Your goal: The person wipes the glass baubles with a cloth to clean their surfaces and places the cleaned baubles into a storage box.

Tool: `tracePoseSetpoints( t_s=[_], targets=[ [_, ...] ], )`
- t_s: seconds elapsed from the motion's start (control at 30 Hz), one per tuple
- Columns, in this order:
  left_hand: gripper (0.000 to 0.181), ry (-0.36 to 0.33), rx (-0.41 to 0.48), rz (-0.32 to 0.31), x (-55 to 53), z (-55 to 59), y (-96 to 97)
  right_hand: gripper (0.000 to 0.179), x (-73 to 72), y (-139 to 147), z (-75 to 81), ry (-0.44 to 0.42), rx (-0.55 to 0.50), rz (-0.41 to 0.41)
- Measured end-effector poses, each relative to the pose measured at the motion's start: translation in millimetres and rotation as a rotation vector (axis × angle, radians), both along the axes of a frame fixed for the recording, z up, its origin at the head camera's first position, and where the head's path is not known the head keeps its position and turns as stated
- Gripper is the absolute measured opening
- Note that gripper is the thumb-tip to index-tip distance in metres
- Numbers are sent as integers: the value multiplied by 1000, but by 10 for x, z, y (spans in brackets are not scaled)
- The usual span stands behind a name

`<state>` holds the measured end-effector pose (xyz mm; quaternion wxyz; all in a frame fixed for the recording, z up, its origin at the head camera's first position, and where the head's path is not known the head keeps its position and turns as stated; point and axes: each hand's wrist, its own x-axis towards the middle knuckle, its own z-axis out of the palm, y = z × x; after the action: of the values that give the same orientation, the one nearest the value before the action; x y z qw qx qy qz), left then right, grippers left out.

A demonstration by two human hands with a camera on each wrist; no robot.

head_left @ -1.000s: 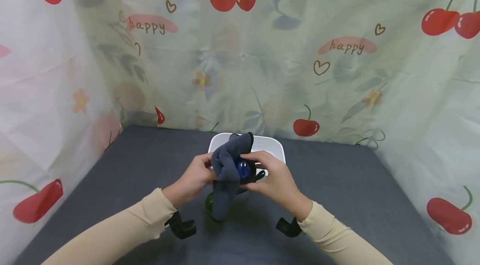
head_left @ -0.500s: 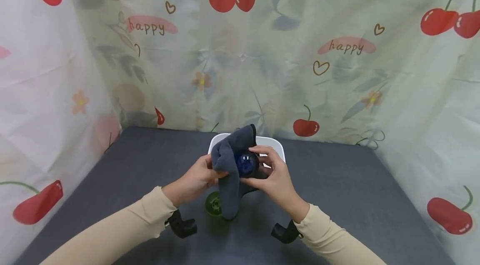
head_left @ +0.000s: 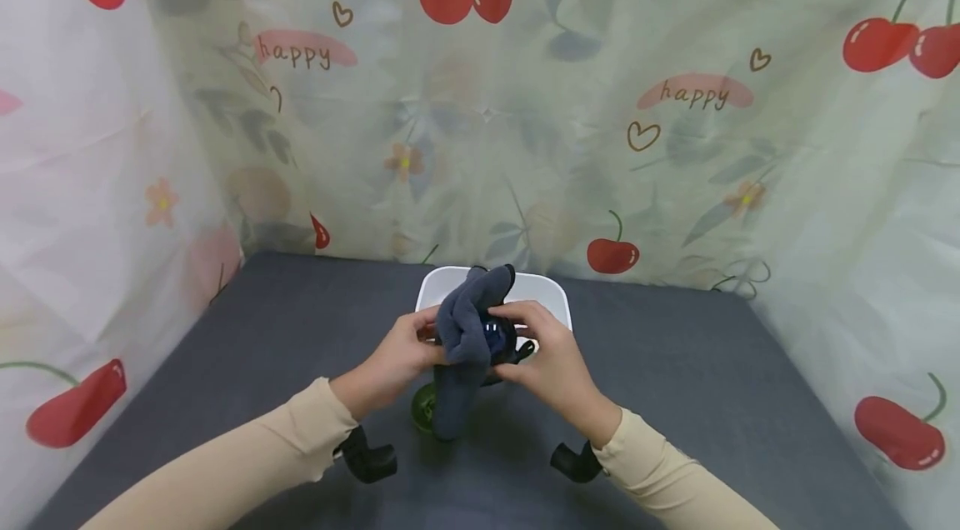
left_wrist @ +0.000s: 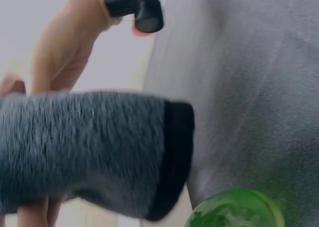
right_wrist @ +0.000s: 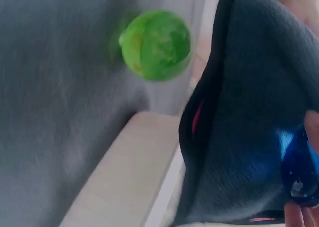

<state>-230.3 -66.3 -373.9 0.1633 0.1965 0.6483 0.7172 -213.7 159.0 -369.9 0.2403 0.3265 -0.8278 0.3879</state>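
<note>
In the head view a grey plush cloth with dark edging hangs bunched between both hands. My left hand grips its left side. My right hand holds a shiny blue see-through ball against the cloth, thumb below and fingers above. Cloth hides the ball's left part. The right wrist view shows the blue ball at its right edge, pressed to the fabric. Below the cloth, a green see-through ball rests on the table; it also shows in the left wrist view as a green ball.
Behind the hands stands a white basin, partly hidden by the cloth and hands. A dark grey cover lies over the table. Patterned curtains enclose the back and sides. Black wrist mounts stick out below the sleeves.
Over the last second the cloth shifts about the blue ball, its upper corner rising and then dropping. The ball shows more half a second ago than now. The green ball stays put.
</note>
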Motion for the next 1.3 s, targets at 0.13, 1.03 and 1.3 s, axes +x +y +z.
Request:
tracePoseSetpoints(
  t_s=[0.13, 1.03, 1.3],
  targets=[
    [40, -67, 109, -99, -14, 5, -47, 69, 5, -5, -9, 20, -104, 23],
    [43, -38, 113, 2, -8, -27, 45, 67, 104, -63, 209, -69, 94, -76],
    [26, -82, 111, 21, 1, -104, 23, 66, 89, 36, 142, -408, -209, 95]
  ],
)
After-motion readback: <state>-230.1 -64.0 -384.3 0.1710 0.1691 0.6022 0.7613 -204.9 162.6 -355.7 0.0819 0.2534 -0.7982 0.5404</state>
